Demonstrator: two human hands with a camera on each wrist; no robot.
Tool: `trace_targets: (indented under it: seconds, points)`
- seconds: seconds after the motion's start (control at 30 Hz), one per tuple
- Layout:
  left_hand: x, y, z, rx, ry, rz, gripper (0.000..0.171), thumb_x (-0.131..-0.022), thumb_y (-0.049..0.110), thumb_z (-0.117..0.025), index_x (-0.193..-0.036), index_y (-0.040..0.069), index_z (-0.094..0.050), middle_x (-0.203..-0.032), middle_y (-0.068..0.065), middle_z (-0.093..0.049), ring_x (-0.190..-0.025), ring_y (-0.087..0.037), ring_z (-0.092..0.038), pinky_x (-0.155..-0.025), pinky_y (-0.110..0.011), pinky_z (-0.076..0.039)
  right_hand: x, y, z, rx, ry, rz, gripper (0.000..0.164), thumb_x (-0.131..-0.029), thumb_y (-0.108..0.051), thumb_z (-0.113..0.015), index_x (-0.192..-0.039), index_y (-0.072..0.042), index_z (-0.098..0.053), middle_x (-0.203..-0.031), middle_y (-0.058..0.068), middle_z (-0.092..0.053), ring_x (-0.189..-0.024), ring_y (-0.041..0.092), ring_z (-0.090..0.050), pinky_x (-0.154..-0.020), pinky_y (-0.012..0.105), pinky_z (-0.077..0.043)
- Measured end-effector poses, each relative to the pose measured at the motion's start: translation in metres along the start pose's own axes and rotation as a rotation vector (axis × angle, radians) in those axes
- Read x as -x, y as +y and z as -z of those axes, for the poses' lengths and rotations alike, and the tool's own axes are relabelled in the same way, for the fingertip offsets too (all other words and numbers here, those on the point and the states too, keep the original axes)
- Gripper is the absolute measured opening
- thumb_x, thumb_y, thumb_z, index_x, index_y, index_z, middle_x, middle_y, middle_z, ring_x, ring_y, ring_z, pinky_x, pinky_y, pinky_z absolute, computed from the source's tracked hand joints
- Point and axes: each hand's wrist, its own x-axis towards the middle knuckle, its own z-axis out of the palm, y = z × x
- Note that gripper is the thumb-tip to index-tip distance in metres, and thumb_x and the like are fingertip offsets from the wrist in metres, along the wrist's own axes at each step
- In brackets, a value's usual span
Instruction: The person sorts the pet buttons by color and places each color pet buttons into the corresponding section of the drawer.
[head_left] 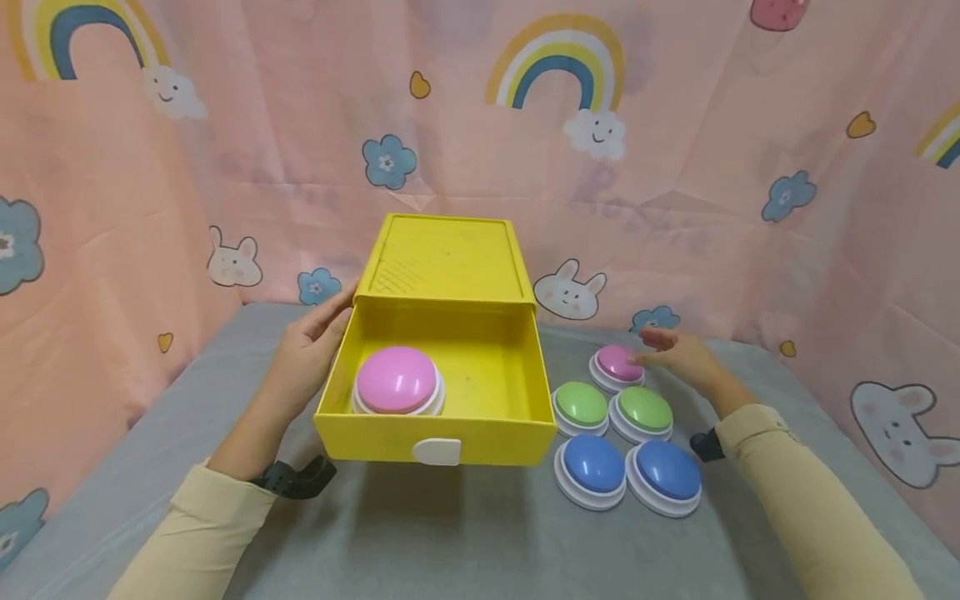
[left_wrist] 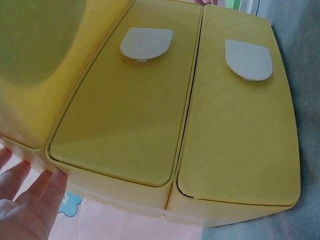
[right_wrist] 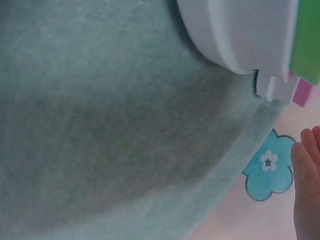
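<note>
A yellow drawer cabinet (head_left: pixel 450 258) stands in the middle, its top drawer (head_left: pixel 495 442) pulled out. Inside that drawer, at the left, lies a pink dome button (head_left: pixel 397 381) on a white base. My left hand (head_left: pixel 300 358) rests against the cabinet's left side with fingers extended; the left wrist view shows its fingertips (left_wrist: pixel 56 181) at the edge. At the back right, my right hand (head_left: pixel 678 357) is over the edge of another pink button (head_left: pixel 619 364), thumb overlapping it in the head view. The right wrist view catches part of the right hand (right_wrist: pixel 307 185), fingers fairly straight.
In front of the second pink button sit two green buttons (head_left: pixel 582 405) and two blue buttons (head_left: pixel 594 463), right of the drawer. Two lower drawers (left_wrist: pixel 120 110) are closed, each with a white tab. Pink patterned cloth (head_left: pixel 465 167) encloses the grey table (head_left: pixel 450 542) at back and sides.
</note>
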Motion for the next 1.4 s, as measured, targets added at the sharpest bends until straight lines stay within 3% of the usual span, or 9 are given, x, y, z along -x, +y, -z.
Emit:
trace_targets:
  seconds: [0.13,0.33,0.7,1.1,1.3,1.4]
  points:
    - [0.0,0.0,0.0,-0.002,0.003,0.002,0.052,-0.105,0.04,-0.046,-0.155,0.026,-0.037,-0.16,-0.002,-0.039,-0.138,-0.026,-0.048,-0.091,-0.012,-0.052,-0.001,0.002,-0.002,0.024,-0.006,-0.013,0.088,-0.09,-0.042,-0.071,-0.155,0.0,-0.028,-0.158,0.028,-0.03,-0.145,0.049,-0.027,-0.117,0.064,-0.028]
    - [0.0,0.001,0.001,0.011,0.001,-0.001,0.052,-0.105,0.039,-0.047,-0.155,0.025,-0.037,-0.16,-0.003,-0.038,-0.134,-0.014,-0.052,-0.092,-0.013,-0.052,-0.002,0.003,-0.006,0.048,-0.019,0.0,0.082,-0.091,-0.037,-0.071,-0.153,0.002,-0.033,-0.155,0.028,-0.035,-0.143,0.048,-0.032,-0.117,0.062,-0.03]
    - [0.0,0.002,0.003,0.009,-0.002,-0.006,0.052,-0.105,0.039,-0.047,-0.154,0.026,-0.038,-0.159,-0.005,-0.04,-0.116,0.007,-0.057,-0.089,-0.014,-0.054,-0.009,0.012,-0.015,0.057,-0.062,0.028,0.091,-0.088,-0.041,-0.074,-0.153,0.004,-0.03,-0.154,0.032,-0.035,-0.141,0.051,-0.032,-0.115,0.064,-0.03]
    - [0.0,0.001,0.003,0.008,0.005,-0.006,0.051,-0.105,0.039,-0.047,-0.154,0.027,-0.039,-0.159,-0.005,-0.04,-0.116,0.007,-0.057,-0.089,-0.014,-0.054,-0.015,0.011,-0.019,0.058,-0.048,0.026,0.09,-0.087,-0.043,-0.075,-0.153,0.002,-0.033,-0.151,0.032,-0.039,-0.138,0.049,-0.037,-0.112,0.063,-0.036]
    - [0.0,0.001,0.002,-0.013,-0.001,0.013,0.053,-0.104,0.041,-0.047,-0.154,0.027,-0.038,-0.159,-0.001,-0.039,-0.125,-0.003,-0.056,-0.089,-0.014,-0.054,-0.01,-0.003,-0.01,0.011,0.004,0.044,0.088,-0.09,-0.04,-0.071,-0.155,0.002,-0.029,-0.154,0.031,-0.034,-0.14,0.049,-0.034,-0.114,0.063,-0.034]
    - [0.0,0.001,0.001,-0.002,-0.004,0.011,0.054,-0.105,0.04,-0.047,-0.155,0.023,-0.037,-0.159,-0.002,-0.039,-0.123,-0.001,-0.056,-0.089,-0.014,-0.054,-0.005,-0.013,-0.002,-0.028,0.021,0.076,0.084,-0.091,-0.036,-0.071,-0.155,0.0,-0.029,-0.156,0.029,-0.034,-0.142,0.047,-0.034,-0.114,0.061,-0.036]
